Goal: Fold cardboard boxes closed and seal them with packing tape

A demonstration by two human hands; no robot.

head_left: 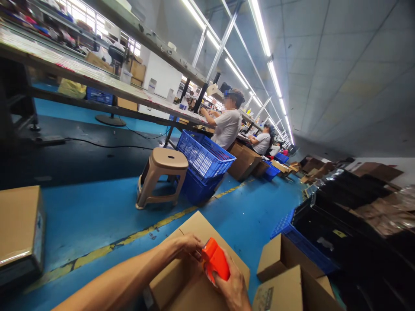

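My right hand (232,283) is wrapped round a bright orange-red plastic object (216,259) with a rounded, blocky body; its exact kind I cannot make out. My left hand (189,245) is at the object's left end, fingers curled in close to it. Whether those fingers grip the object or something small beside it is hidden. Below both hands is a brown cardboard box (181,280), its top flaps partly covered by my arms.
A tan plastic stool (168,159) stands ahead, beside stacked blue crates (207,157). Cardboard boxes sit at left (19,224) and an open carton (282,289) at right. Co-workers (227,125) sit along a long workbench (97,82). Dark stacked bins (356,224) line the right side.
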